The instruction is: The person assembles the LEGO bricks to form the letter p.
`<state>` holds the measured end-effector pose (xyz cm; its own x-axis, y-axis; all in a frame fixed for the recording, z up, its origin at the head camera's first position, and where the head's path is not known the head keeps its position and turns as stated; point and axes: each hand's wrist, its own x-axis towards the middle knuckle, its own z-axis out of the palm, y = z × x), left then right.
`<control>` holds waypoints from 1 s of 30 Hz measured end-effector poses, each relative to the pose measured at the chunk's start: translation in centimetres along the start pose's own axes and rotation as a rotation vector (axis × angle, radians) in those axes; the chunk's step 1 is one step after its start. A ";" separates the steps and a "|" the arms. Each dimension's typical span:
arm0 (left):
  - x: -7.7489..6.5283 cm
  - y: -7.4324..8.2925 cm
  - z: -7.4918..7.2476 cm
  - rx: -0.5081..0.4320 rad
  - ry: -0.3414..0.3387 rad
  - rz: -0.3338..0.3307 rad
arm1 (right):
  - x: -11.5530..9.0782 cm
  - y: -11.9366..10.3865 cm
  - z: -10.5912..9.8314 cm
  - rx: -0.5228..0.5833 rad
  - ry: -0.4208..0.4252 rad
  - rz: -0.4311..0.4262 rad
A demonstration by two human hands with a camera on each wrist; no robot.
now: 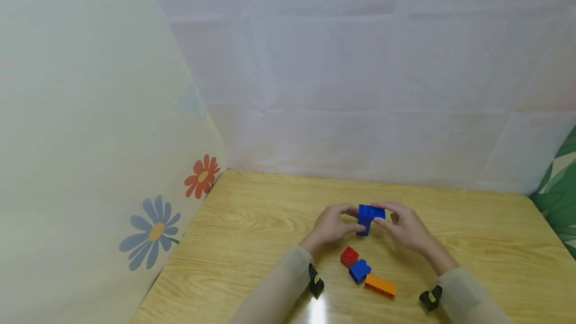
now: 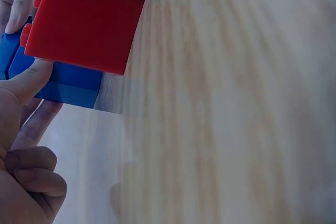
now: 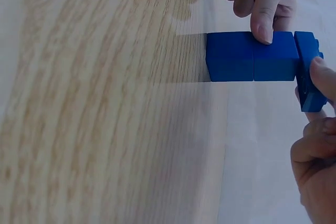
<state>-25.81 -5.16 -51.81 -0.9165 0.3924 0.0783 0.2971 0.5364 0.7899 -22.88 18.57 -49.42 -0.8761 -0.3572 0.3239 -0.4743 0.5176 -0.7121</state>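
Note:
A stack of two blue bricks [image 3: 231, 59] stands upright on the table. My left hand [image 1: 330, 224] grips this stack between thumb and fingers from the left. On top lies a flatter blue brick [image 3: 310, 72], its right part overhanging the stack. My right hand [image 1: 405, 226] pinches that overhanging end between thumb and fingers. In the right wrist view the flatter brick sits slightly tilted against the stack; whether it is fully seated I cannot tell. The left wrist view shows a red brick [image 2: 86, 24] in front, covering part of the blue stack.
Nearer to me on the wooden table [image 1: 252, 244] lie a small red brick [image 1: 349, 257], a blue brick [image 1: 359, 271] close against it and a long orange brick [image 1: 380, 285]. A white cloth backdrop [image 1: 315, 89] closes the rear; a flowered panel [image 1: 90, 139] stands left.

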 end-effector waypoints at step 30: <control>0.2 0.2 -0.2 0.038 -0.021 -0.005 | 0.0 -0.2 -0.3 -0.049 0.003 -0.074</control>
<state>-26.00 -5.15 -51.55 -0.9123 0.4050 0.0609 0.3025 0.5660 0.7669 -22.81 18.67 -49.12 -0.8387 -0.3933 0.3768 -0.5415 0.5271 -0.6550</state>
